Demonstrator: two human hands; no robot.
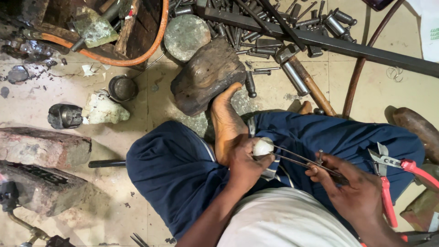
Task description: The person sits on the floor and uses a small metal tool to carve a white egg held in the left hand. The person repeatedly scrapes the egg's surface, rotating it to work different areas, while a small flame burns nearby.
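I note the left hand (247, 160) gripping a small white rounded piece (263, 147) over the lap; the right hand (340, 176) pinches long thin metal tongs (299, 159) — the piece could slip, in my judgement, if the pinch slackens.

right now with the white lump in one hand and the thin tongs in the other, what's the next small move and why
Probably steady the white lump in the left hand and close the tongs with the right hand: their tips already reach the lump.
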